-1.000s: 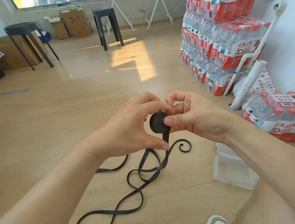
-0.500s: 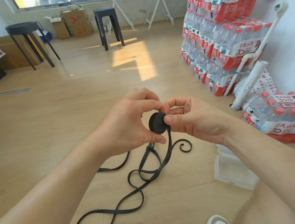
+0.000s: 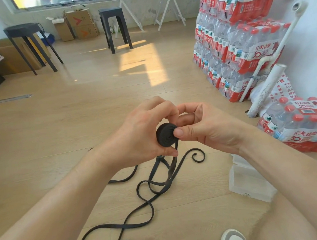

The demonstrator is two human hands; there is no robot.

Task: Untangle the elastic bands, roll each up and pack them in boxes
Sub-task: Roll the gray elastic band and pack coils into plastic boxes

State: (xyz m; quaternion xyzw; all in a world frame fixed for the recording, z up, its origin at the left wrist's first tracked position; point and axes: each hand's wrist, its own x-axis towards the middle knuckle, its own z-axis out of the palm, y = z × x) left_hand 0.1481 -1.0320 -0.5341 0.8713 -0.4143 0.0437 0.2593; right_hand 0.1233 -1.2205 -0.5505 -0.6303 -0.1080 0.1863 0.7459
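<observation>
Band roll (image 3: 165, 137) btwn fingertips (image 3: 179, 132) (pinched).

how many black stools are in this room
2. The round stool stands at far left; the square stool stands by the back wall, near centre. Others may be hidden.

The wood floor (image 3: 81, 114) holds it all; loose loops of black elastic band (image 3: 153, 171) lie under the left hand (image 3: 142, 137) and right hand (image 3: 209, 130); a clear plastic box (image 3: 247, 183) sits below the right hand; packs of water bottles (image 3: 298, 130) stand to its right; a dark stool (image 3: 113, 22) stands far beyond both hands.
</observation>
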